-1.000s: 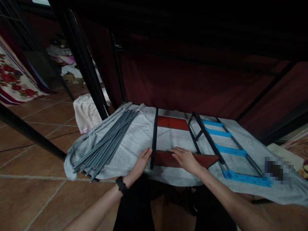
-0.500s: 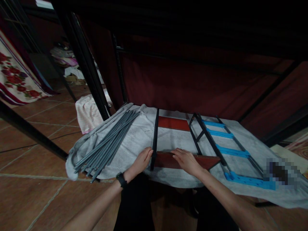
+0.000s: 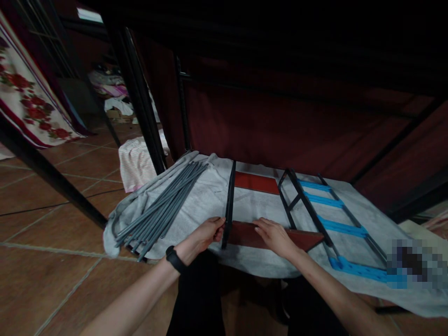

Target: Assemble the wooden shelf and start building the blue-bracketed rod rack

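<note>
My left hand (image 3: 210,232) is at the lower end of a black metal side frame (image 3: 230,196), its fingers curled and pinched against the outer face. Whatever is between those fingertips is too small to make out. My right hand (image 3: 275,237) grips the upper edge of a brown board (image 3: 243,234), with the fingers over the edge and the thumb hidden. This board stands on edge between the side frame and a second black frame (image 3: 289,205) to the right. Farther back, a red-brown board (image 3: 257,183) spans the same two frames.
A grey cloth (image 3: 205,205) covers the low surface under the parts. Several grey metal rods (image 3: 163,205) lie piled at left. At right is a frame with blue crosspieces (image 3: 343,227). A black post (image 3: 140,102) rises at left, with a dark red curtain (image 3: 273,121) behind.
My left hand's fingers have curled in more at the side frame's outer face. The right hand stays on the board. The whole view has shifted slightly.
</note>
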